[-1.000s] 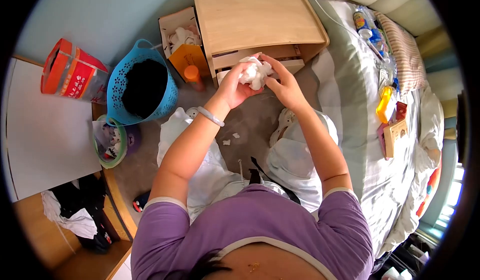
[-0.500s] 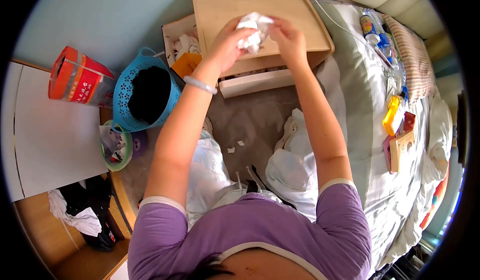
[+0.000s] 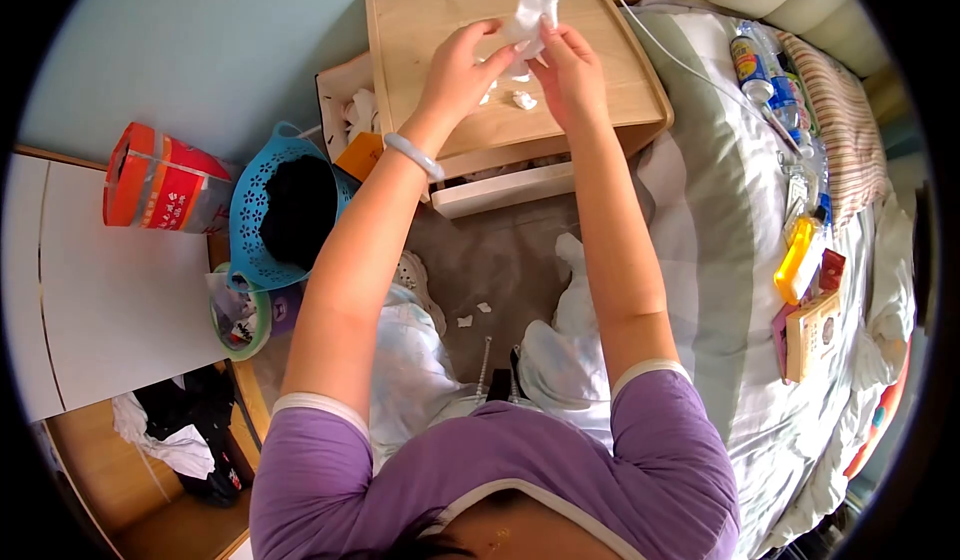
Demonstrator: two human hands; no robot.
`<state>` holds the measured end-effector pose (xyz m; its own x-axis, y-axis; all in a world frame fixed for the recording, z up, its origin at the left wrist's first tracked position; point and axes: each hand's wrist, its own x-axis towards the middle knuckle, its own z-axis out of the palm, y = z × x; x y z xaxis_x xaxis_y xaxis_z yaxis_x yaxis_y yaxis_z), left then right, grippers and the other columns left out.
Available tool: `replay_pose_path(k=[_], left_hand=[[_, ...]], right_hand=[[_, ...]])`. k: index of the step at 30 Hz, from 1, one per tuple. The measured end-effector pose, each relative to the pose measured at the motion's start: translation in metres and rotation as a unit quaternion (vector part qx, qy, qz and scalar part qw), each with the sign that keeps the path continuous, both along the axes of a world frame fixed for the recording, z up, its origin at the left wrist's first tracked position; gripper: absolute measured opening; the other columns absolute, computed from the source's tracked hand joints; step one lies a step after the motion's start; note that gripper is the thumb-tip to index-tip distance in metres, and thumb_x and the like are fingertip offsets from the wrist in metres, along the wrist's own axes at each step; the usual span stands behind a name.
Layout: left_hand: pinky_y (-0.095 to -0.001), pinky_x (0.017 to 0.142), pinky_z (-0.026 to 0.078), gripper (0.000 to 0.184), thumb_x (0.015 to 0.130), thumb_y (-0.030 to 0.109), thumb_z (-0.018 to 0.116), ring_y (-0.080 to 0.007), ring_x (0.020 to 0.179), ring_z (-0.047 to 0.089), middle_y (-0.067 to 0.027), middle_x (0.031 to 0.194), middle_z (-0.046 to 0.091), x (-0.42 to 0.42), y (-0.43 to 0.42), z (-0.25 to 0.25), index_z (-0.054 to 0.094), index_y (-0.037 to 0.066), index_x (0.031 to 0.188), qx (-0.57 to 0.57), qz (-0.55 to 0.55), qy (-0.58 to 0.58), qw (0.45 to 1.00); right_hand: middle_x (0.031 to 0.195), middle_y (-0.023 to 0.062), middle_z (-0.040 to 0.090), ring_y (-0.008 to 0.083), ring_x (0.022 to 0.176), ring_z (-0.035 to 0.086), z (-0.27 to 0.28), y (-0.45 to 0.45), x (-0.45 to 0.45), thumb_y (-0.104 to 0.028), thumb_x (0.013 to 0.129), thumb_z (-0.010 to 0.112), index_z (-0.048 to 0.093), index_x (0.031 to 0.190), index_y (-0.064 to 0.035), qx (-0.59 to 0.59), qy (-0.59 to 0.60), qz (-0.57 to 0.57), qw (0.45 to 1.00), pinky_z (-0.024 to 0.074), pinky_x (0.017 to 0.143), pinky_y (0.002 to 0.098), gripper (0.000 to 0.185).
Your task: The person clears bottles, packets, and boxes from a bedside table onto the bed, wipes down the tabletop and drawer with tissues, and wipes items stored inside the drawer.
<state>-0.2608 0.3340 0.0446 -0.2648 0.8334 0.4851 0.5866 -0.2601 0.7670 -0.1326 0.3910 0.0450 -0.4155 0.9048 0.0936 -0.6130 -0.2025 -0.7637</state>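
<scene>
Over the wooden nightstand (image 3: 420, 70), a crumpled white tissue (image 3: 539, 2) is held up between my two hands. My right hand (image 3: 570, 75) pinches it between thumb and fingers from the right side. From the left, my left hand (image 3: 460, 75) closes on its lower edge with the thumb, the index finger bent above. Small torn white scraps (image 3: 524, 100) lie on the nightstand top just below my hands. Under the top, a drawer (image 3: 505, 190) is pulled partly out, its contents mostly hidden. A pale bracelet (image 3: 413, 157) circles my left wrist.
To the left stand a blue basket (image 3: 250, 215) with dark contents, a red bag (image 3: 165, 175) and a green-rimmed bin (image 3: 262, 325). White scraps (image 3: 465, 321) lie on the floor between my feet. On the right, the bed (image 3: 690, 230) carries bottles, a yellow bottle (image 3: 800, 260) and a box (image 3: 813, 335).
The tissue has gone from a bunched wad to a more stretched-out piece raised higher. Scraps now show on the nightstand beneath my hands. The whole view has shifted slightly.
</scene>
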Motion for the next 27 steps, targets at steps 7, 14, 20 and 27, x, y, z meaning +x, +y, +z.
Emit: replay_pose_path(k=[7,14,20,27], left_hand=[[-0.019,0.058,0.041,0.015,0.082,0.016,0.059,-0.0051,0.063,0.05,-0.0005,0.07,0.057,0.005,-0.007,0.035,0.057,0.001,0.079,-0.036,-0.096,-0.167,0.981],[-0.0206,0.052,0.036,0.02,0.081,0.021,0.06,-0.0052,0.06,0.046,0.0,0.066,0.055,0.014,-0.02,0.044,0.06,0.001,0.08,-0.039,-0.055,-0.28,0.958],[-0.0254,0.067,0.044,0.036,0.087,0.033,0.052,-0.0124,0.079,0.054,-0.0047,0.087,0.059,0.023,-0.053,0.062,0.056,0.001,0.103,-0.172,-0.045,-0.417,0.892],[-0.0373,0.083,0.043,0.035,0.089,0.038,0.046,-0.0179,0.101,0.049,-0.0024,0.108,0.051,0.036,-0.104,0.034,0.05,0.01,0.109,-0.073,-0.049,-0.473,0.876]], right_hand=[[0.091,0.0075,0.059,0.0161,0.087,0.056,0.012,-0.005,0.011,-0.015,0.088,0.052,0.056,0.097,0.0024,0.018,0.021,-0.003,1.0,0.0464,0.077,0.0305,0.02],[0.074,0.0038,0.056,0.0107,0.069,0.053,0.01,-0.02,0.014,-0.02,0.083,0.059,0.053,0.087,0.0001,0.131,-0.183,-0.14,0.964,0.0444,0.06,0.0246,0.022],[0.075,0.0145,0.058,0.0295,0.067,0.055,0.014,-0.046,0.009,-0.04,0.075,0.064,0.055,0.084,0.0022,0.385,-0.353,-0.124,0.844,0.0438,0.061,0.0368,0.045],[0.115,0.0201,0.05,0.0365,0.109,0.044,0.019,-0.076,0.004,-0.034,0.088,0.045,0.059,0.091,-0.0031,0.472,-0.359,-0.008,0.805,0.033,0.091,0.0443,0.034]])
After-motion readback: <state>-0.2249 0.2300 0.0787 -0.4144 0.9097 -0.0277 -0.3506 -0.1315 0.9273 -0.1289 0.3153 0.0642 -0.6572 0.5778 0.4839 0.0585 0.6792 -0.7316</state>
